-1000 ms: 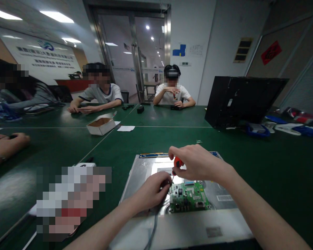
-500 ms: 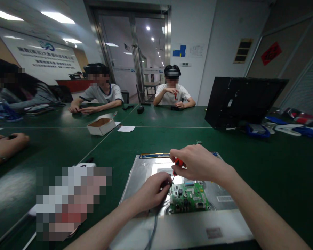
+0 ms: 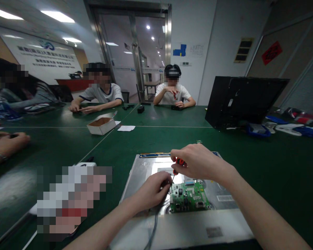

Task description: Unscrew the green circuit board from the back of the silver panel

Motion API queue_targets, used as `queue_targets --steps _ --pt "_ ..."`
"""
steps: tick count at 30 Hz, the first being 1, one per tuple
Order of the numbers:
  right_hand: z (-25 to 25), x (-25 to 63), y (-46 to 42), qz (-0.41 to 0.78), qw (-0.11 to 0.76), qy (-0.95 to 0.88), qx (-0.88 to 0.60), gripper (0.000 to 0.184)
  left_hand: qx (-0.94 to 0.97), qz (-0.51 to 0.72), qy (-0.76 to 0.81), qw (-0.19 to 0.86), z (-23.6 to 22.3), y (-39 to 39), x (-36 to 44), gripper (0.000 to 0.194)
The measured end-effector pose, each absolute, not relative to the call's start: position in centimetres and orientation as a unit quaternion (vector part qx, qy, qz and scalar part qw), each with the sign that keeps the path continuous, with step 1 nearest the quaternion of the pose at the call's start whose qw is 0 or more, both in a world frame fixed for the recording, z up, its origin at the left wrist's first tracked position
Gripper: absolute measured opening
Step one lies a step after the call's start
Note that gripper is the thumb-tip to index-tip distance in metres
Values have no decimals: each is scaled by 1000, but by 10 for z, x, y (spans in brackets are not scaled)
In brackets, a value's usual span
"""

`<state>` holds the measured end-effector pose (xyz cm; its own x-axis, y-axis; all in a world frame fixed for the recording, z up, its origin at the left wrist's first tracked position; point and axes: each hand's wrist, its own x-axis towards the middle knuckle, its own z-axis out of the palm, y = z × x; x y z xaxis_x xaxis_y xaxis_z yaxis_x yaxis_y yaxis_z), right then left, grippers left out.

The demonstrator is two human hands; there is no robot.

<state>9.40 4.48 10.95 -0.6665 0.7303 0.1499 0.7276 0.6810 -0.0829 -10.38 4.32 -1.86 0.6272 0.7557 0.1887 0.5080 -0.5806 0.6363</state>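
Two hands work close: right fingers closed around a red screwdriver, left fingers curled near its tip.

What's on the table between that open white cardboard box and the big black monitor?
In the head view, flat white paper lies beside the box; then green tabletop with a pale seam reaches towards the monitor.

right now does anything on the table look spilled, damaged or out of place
Nothing stands out: no spill or break shows. The green circuit board sits flat on the metal panel, with the screwdriver near one corner.
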Motion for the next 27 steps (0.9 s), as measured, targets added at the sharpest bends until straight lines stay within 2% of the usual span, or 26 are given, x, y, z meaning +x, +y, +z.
queue_targets --steps 5,11,15,20,27 --pt "111 95 42 42 106 -924 -364 22 859 228 361 283 -21 45 -104 12" --pt "108 94 46 -5 84 -916 -393 23 857 229 367 280 -18 43 -104 10" --pt "108 94 46 0 92 -919 -384 9 860 234 368 266 -19 44 -104 9" --pt "111 95 43 27 106 -926 -361 21 859 232 365 276 -21 45 -105 12" --pt "108 93 46 -12 87 -920 -381 18 855 220 381 275 -15 43 -104 10"
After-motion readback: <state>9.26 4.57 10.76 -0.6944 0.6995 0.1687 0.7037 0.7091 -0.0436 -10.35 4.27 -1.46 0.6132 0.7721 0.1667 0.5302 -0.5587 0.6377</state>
